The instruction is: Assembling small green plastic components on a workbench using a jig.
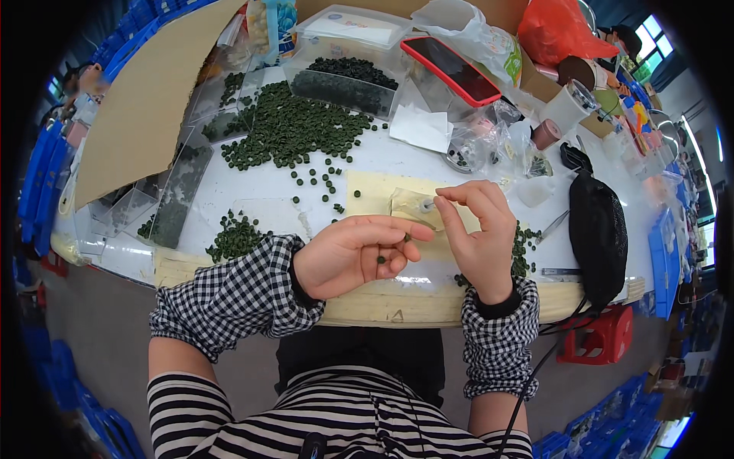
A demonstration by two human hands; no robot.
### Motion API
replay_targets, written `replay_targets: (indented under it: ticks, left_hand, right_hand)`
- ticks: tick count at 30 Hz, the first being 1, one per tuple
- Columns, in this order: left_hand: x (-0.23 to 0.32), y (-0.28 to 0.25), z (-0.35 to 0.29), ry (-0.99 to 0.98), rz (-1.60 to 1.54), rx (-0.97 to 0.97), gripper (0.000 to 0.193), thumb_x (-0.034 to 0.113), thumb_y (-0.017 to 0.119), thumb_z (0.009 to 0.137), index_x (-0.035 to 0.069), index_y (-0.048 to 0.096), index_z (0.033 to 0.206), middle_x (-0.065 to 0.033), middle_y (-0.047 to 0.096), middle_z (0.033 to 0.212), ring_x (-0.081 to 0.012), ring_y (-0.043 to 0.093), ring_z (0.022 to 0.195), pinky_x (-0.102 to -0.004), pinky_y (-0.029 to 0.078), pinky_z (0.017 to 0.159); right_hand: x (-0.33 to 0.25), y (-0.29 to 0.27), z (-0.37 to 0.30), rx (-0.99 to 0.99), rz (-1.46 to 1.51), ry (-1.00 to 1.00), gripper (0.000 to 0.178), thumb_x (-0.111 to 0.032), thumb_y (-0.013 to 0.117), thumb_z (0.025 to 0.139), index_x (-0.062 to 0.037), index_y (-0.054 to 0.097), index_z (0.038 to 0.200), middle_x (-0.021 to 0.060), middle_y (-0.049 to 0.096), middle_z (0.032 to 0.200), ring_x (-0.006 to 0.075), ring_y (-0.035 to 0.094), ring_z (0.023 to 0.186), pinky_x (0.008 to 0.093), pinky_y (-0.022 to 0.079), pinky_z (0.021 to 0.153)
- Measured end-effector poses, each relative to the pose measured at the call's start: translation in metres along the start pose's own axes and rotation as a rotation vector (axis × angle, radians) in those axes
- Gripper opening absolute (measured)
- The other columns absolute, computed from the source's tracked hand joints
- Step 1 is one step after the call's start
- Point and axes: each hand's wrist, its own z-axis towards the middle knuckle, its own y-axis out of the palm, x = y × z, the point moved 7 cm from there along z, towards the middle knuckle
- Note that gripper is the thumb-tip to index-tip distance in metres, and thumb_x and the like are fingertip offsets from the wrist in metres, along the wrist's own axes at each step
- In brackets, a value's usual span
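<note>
My left hand [348, 258] is half closed, palm turned inward, with its index finger stretched toward the right. Small dark green round pieces [381, 260] sit among its curled fingers. My right hand [487, 239] pinches with thumb and index finger, but what is between the fingertips is too small to make out. Those fingertips are at a pale, flat square pad [407, 203] with a small whitish spot; touching or just above it, I cannot tell. Beneath lies a pale yellow sheet [367, 183], bearing one loose green piece. A large heap of the same green pieces [298, 122] spreads beyond my left hand.
Smaller piles [233, 239] lie by both wrists. A clear bin [344, 92] of dark pieces stands behind the heap, a red-cased phone [451, 70] to its right. Cardboard [145, 99] leans at left. Tweezers [554, 225] and a black pouch [598, 237] are at right.
</note>
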Motion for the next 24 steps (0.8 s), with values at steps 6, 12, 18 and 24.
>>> replay_targets:
  ticks: [6,12,18,24]
  left_hand:
    - [-0.005,0.000,-0.001,-0.035,0.111,0.026,0.032,0.015,0.047,0.097,-0.001,0.051,0.125,-0.0036,0.060,0.090,-0.0064,0.048,0.069,-0.0179,0.041,0.065]
    - [-0.002,-0.002,-0.001,-0.001,0.132,0.027,0.025,0.015,0.051,0.096,0.001,0.056,0.115,-0.0031,0.060,0.091,-0.0059,0.044,0.066,-0.0181,0.040,0.063]
    - [0.002,-0.004,0.001,0.106,0.039,0.015,0.024,0.015,0.050,0.096,0.000,0.056,0.114,-0.0028,0.058,0.094,-0.0050,0.040,0.065,-0.0176,0.038,0.060]
    - [0.005,-0.009,0.002,0.137,0.018,0.069,0.025,0.016,0.050,0.096,0.000,0.056,0.115,-0.0016,0.058,0.092,-0.0041,0.039,0.063,-0.0163,0.037,0.058]
  right_hand:
    - [-0.001,0.002,0.000,-0.007,0.008,-0.008,0.010,-0.003,0.070,0.072,-0.0024,0.066,0.082,0.0087,0.059,0.078,0.0245,0.056,0.076,0.0327,0.045,0.066]
    - [-0.002,-0.004,0.001,0.067,0.013,-0.019,0.011,-0.002,0.071,0.071,-0.0028,0.066,0.081,0.0079,0.060,0.079,0.0232,0.056,0.075,0.0319,0.045,0.066]
    - [-0.004,-0.005,0.000,0.082,-0.010,-0.040,0.011,-0.001,0.071,0.071,-0.0030,0.065,0.081,0.0077,0.059,0.078,0.0230,0.056,0.074,0.0315,0.045,0.065]
    - [-0.002,-0.025,-0.005,0.214,0.112,-0.017,0.009,-0.001,0.069,0.074,-0.0004,0.064,0.082,0.0087,0.060,0.083,0.0195,0.056,0.078,0.0293,0.044,0.069]
